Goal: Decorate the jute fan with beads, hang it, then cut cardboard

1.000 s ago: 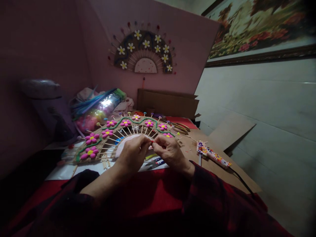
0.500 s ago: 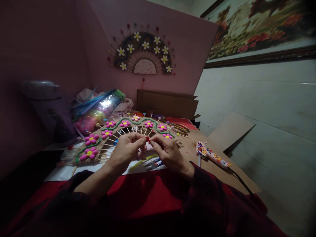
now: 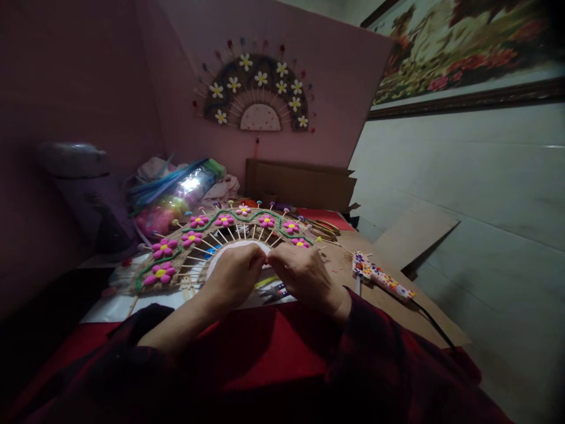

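Observation:
My left hand [image 3: 236, 274] and my right hand [image 3: 306, 277] meet fingertip to fingertip above the table. Both are closed, with the fingers curled in. A small red piece is pinched between them, now almost wholly hidden by the fingers. Just beyond lies a fan-shaped craft piece, its twine-covered arch [image 3: 245, 220] bearing pink flowers [image 3: 164, 248], a wavy green cord and small beads on sticks. Thin wooden sticks run inward to a pale half-round centre, partly covered by my left hand. Below my fingers are small cutters [image 3: 274, 293] and a yellow strip [image 3: 266, 281].
A flower-patterned glue gun [image 3: 384, 278] with a black cord lies right on brown cardboard [image 3: 424, 321]. Bags of colourful craft material [image 3: 176, 191] sit back left beside a tall container [image 3: 95, 200]. A similar fan [image 3: 260, 118] hangs on the pink wall; folded cardboard [image 3: 300, 185] stands behind.
Both hands have turned inward and their fingers have curled closer together, covering the red piece that showed before. More of the craft's pale centre is visible. The view has shifted slightly.

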The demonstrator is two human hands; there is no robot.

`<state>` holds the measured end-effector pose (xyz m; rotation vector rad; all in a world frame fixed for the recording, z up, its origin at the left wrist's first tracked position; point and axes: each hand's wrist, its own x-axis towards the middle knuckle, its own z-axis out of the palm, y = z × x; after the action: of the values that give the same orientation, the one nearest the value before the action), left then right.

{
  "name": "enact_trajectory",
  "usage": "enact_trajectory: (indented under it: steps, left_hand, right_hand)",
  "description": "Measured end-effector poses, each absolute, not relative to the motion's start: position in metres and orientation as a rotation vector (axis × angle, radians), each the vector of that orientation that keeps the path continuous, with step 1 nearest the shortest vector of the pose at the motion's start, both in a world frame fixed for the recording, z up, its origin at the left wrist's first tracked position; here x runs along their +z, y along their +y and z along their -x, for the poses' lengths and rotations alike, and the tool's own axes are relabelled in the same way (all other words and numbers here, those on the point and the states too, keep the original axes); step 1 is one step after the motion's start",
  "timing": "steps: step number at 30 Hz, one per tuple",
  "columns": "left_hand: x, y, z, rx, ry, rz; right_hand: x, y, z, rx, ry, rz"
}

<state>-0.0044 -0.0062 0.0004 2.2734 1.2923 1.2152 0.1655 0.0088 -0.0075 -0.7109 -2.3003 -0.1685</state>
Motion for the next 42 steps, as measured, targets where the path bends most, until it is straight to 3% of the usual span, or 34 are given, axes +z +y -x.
enact_trajectory:
  steps: [7,11,17,31,38,42]
  left_hand:
    - [0.006,-0.012,0.004,1.105,0.783,-1.552]
    - [0.003,-0.016,-0.004,1.273,0.776,-1.421]
    - [-0.003,-0.018,-0.009,1.458,0.934,-1.612]
    - [0.0,-0.018,-0.009,1.443,0.917,-1.437]
    - [0.002,-0.017,-0.008,1.43,0.938,-1.391]
    - [0.006,-0.016,-0.005,1.331,0.963,-1.34]
  right_hand:
    - [-0.002,0.009,-0.161,0.814,-1.718,0.715]
    - [-0.009,0.007,-0.154,1.04,-1.63,0.73]
    - [-0.015,-0.001,-0.151,1.006,-1.702,0.698]
    - [-0.01,-0.001,-0.152,0.906,-1.769,0.757]
    - [-0.007,0.003,-0.151,1.009,-1.682,0.738]
    - [-0.009,0.004,-0.156,0.761,-1.843,0.799]
